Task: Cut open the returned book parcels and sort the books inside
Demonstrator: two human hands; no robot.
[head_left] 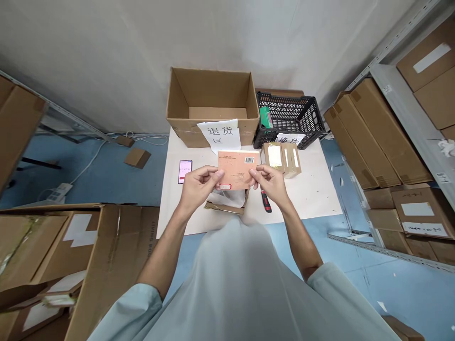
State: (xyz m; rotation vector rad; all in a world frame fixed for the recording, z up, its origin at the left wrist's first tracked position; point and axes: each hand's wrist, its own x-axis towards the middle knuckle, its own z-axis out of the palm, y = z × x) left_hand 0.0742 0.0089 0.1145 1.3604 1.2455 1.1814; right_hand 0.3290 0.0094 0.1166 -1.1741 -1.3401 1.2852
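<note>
An orange-pink book [237, 169] with a barcode on its cover is held up between my two hands. My left hand [201, 185] pinches its left edge, and my right hand [270, 183] pinches the right edge. Below the book lies an opened cardboard box [227, 208] with whitish wrapping [227, 197] inside, partly hidden by the book. A black and red utility knife [266, 201] rests on the table just below my right hand. Left of my left hand lies a phone [185, 171] with a lit pink screen.
A large open carton [213, 130] with a handwritten paper sign [221, 136] stands at the back of the white table [313, 194]. Beside it are a black plastic crate [295, 111] holding a green box [265, 117], and small taped cartons [280, 160]. Box-filled shelves [405, 113] flank the right.
</note>
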